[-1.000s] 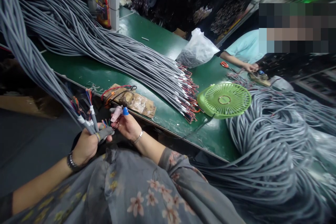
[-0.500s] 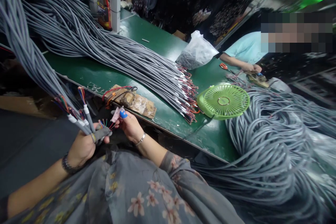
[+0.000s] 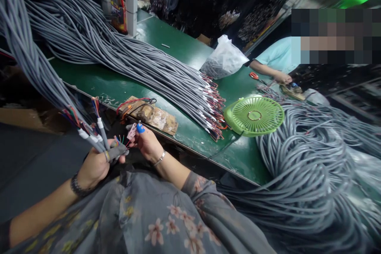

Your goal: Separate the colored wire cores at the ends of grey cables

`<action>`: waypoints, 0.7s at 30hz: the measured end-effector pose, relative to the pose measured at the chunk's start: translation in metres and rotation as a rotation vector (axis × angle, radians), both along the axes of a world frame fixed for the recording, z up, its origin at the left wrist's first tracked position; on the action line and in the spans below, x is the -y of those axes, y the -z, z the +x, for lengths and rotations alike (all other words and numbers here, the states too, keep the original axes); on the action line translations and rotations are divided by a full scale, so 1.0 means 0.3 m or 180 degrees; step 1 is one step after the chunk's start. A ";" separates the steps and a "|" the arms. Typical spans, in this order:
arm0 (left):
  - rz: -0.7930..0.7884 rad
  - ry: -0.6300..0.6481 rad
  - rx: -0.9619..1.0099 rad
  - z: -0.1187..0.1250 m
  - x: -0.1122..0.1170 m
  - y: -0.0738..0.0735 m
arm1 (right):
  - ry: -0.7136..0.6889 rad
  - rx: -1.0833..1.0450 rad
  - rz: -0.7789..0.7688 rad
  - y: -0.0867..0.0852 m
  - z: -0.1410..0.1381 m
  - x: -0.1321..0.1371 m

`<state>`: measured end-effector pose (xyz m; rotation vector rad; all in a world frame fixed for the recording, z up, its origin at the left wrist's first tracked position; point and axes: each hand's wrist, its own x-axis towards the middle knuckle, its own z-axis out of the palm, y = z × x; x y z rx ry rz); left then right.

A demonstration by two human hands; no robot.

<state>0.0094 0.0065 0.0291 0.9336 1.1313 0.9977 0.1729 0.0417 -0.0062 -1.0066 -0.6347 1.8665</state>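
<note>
My left hand (image 3: 97,166) is closed round several grey cables (image 3: 103,137) whose ends fan out in coloured wires above the fist. A grey cover sits on its thumb, and thin stripped-out wires (image 3: 119,139) stick up beside the thumb tip. My right hand (image 3: 148,143), with a blue cover on one fingertip, pinches a small pink plastic tool (image 3: 131,131). The tool is close to the left thumb, at a thin red wire; its exact grip on that wire is too small to make out. Both hands are just off the table's near edge.
A long bundle of grey cables (image 3: 143,67) lies across the green table (image 3: 178,39). Before me are a wooden block (image 3: 160,119) with wires, a green fan (image 3: 253,116) and a white plastic bag (image 3: 224,57). Coiled cables (image 3: 297,166) fill the right; a co-worker's hand (image 3: 282,77) works beyond.
The pink tool has turned slightly and shows more of its side. Both my hands stay almost in place. The co-worker's hands have shifted a little.
</note>
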 end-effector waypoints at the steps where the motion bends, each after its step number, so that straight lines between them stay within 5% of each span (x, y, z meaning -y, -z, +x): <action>1: 0.0011 -0.0013 -0.0010 0.002 -0.002 0.002 | -0.0004 -0.0032 -0.0054 -0.005 0.001 -0.002; 13: -0.0051 0.0010 -0.0142 0.020 -0.018 0.016 | 0.0319 -0.0485 -0.0521 0.014 -0.024 -0.014; 21: 0.0002 -0.0058 -0.0130 -0.002 0.014 0.019 | -0.0120 -0.0614 -0.0459 -0.005 -0.003 -0.018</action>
